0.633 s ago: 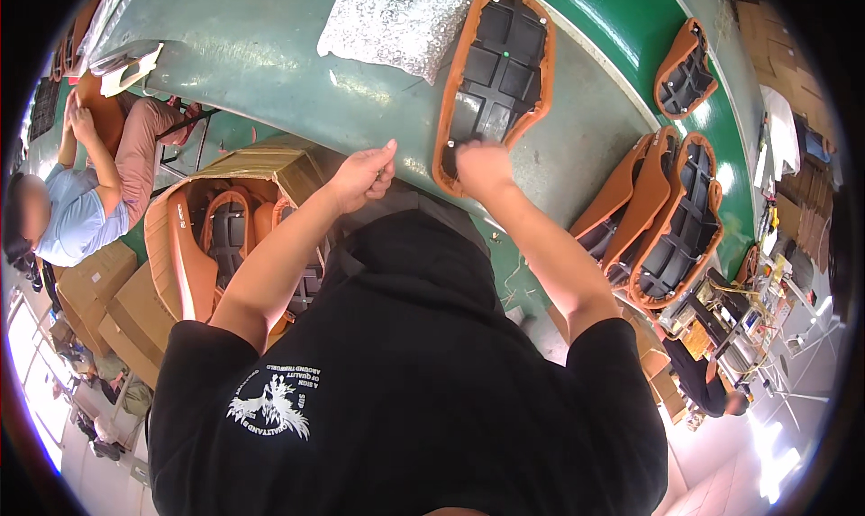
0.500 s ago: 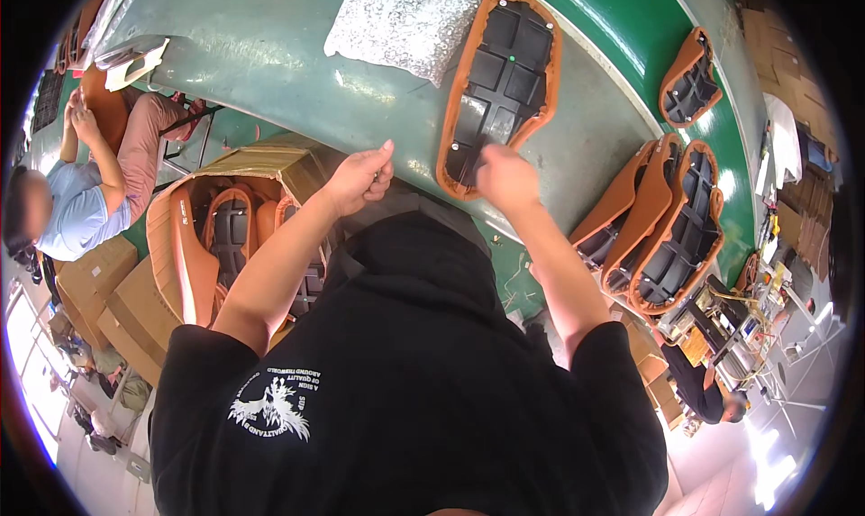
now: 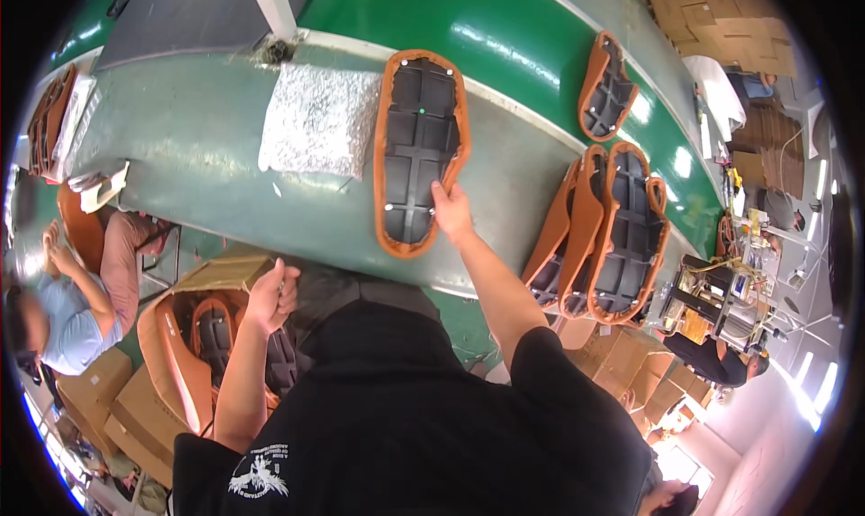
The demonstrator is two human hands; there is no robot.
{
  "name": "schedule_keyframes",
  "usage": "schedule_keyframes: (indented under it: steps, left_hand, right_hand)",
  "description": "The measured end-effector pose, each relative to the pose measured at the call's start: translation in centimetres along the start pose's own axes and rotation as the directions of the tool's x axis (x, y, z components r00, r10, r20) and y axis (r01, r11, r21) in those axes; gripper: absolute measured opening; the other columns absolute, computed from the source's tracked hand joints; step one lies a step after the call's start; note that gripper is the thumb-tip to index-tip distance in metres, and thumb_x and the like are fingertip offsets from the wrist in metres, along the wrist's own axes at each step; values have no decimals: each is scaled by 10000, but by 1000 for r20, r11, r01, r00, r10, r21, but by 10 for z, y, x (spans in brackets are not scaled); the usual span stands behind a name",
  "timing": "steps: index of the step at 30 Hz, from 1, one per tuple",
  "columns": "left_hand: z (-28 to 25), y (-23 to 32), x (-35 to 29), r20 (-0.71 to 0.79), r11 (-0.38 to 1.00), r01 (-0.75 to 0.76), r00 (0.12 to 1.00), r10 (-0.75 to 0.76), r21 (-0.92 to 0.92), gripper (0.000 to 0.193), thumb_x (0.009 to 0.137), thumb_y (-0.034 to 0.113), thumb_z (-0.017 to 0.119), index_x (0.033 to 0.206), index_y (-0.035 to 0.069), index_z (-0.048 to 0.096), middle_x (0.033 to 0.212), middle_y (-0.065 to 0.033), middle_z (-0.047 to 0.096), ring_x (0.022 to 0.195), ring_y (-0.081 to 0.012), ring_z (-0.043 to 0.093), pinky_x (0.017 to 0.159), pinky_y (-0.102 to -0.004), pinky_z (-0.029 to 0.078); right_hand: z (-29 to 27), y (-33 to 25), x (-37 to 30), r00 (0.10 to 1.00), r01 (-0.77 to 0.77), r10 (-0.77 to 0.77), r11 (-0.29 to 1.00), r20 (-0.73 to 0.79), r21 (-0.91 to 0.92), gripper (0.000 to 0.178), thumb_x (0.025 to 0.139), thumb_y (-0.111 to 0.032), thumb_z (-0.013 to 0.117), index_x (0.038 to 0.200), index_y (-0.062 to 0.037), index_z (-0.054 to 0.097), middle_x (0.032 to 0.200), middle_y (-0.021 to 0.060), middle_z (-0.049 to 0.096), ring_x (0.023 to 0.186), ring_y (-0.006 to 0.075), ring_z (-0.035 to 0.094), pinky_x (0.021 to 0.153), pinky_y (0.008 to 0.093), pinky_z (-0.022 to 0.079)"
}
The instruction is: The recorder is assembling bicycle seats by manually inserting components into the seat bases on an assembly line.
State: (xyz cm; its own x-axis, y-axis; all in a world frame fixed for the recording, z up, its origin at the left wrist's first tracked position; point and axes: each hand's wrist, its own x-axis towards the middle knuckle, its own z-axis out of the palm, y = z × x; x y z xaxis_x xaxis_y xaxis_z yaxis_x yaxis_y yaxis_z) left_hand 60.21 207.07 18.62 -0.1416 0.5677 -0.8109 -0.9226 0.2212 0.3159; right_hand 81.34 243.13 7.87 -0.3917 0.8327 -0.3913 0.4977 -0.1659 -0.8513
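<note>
A brown upholstered panel (image 3: 382, 164) lies on the green worktable with its black ribbed plastic back facing up. Its padded brown rim curls around the black part, with light dots near the ends and a green dot higher up. My right hand (image 3: 453, 211) grips the panel's right rim, thumb over the edge; the other fingers are partly hidden. Off the table's near edge, above an open box, my left hand (image 3: 272, 297) is held closed with the fingers curled. What it holds, if anything, is hidden. Left of the panel lies a bubble-wrap sheet (image 3: 315, 124).
Several similar panels (image 3: 623, 237) stand at the right end of the table (image 3: 297, 214), and one more panel (image 3: 605, 88) lies farther back. An open carton (image 3: 203, 277) of panels is near left. A person (image 3: 81, 309) sits at far left.
My right hand has gone from over the panel's lower black back to its right rim. The left hand has dropped nearer the carton. The whole view has shifted.
</note>
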Motion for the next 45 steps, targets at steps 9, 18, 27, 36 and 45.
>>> schedule_keyframes:
  steps: [9, 18, 27, 36, 45]
  left_hand:
    - [-15, 20, -22, -55, 977, -168, 985, 162, -131, 410, 1081, 428, 474, 1033, 63, 654, 633, 42, 419, 484, -62, 364, 414, -205, 294]
    - [-70, -66, -66, -214, 856, -320, 944, 252, -406, 342, 1085, 410, 480, 992, 110, 616, 609, 81, 323, 461, -35, 300, 403, -212, 242]
    - [-195, -244, -152, -624, 712, -386, 776, -94, -587, 302, 1095, 382, 473, 931, 158, 593, 621, 30, 281, 489, -136, 200, 438, -278, 250]
    - [-311, -310, -133, -722, 751, -380, 668, -181, -540, 350, 1083, 322, 443, 753, 211, 411, 607, 68, 246, 440, -80, 212, 363, -246, 191]
    - [-314, -368, -177, -808, 912, -362, 586, 61, -193, 319, 1030, 315, 586, 1188, 53, 676, 835, 0, 628, 672, -113, 571, 600, -252, 470]
  right_hand:
    - [-108, -120, 225, 970, 108, -9, 914, -245, 391, 416, 1006, -385, 592, 1143, -1, 676, 1098, 87, 696, 954, 221, 639, 879, 384, 493]
    - [-69, -83, 237, 966, 73, -215, 761, -145, -645, 512, 932, -389, 626, 1194, 50, 628, 985, 223, 699, 849, 285, 721, 785, 416, 596]
    - [132, -93, -29, 553, 779, -362, 544, 750, -312, 329, 836, -138, 613, 1137, -6, 602, 1206, 231, 555, 1094, 431, 597, 928, 504, 504]
    - [206, -98, -200, 176, 878, -157, 471, 972, -83, 302, 867, -187, 632, 1109, -10, 669, 1223, 211, 580, 1097, 407, 619, 928, 496, 510]
    - [293, -86, -298, -198, 958, -27, 208, 980, 199, 200, 732, -225, 688, 827, -58, 742, 723, 162, 677, 715, 391, 693, 626, 515, 559]
